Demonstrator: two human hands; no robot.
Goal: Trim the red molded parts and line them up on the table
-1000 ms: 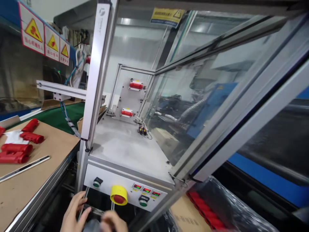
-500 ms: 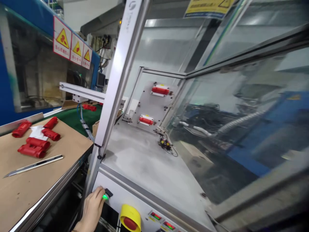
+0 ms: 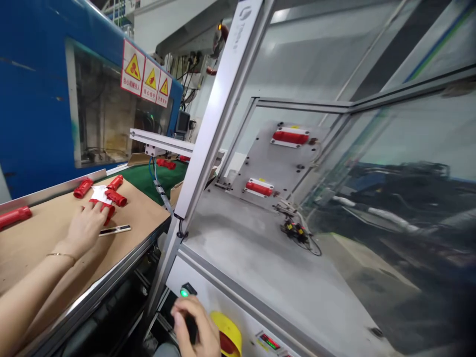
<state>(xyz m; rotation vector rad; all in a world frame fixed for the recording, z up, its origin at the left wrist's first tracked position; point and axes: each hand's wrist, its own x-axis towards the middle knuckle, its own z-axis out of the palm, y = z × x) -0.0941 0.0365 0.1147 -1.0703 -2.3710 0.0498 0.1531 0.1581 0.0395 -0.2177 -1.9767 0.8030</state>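
Observation:
On the cardboard-covered table, my left hand (image 3: 87, 223) reaches over the red tubular parts, its fingers bent down over one red part (image 3: 109, 212) beside a white cloth (image 3: 99, 193). Other red parts (image 3: 117, 197) lie just beyond the fingers. A long slim tool (image 3: 116, 230) rests near the hand, partly hidden. Low in the picture, my right hand (image 3: 179, 317) hovers below a lit green button (image 3: 184, 292), fingers curled and apart from the thumb, with nothing clearly held. Two red parts (image 3: 290, 137) (image 3: 259, 188) sit in white holders on the upright grey plate (image 3: 275, 163).
A slanted metal post (image 3: 211, 109) stands between the table and the machine's grey deck (image 3: 238, 248). A yellow-ringed red button (image 3: 228, 334) is beside my right hand. Cables and black fittings (image 3: 295, 230) lie on the deck. Behind is a green belt (image 3: 148, 181).
The view has swung left. One hand was at the green button; now my left hand is on the red parts and my right hand shows below the button.

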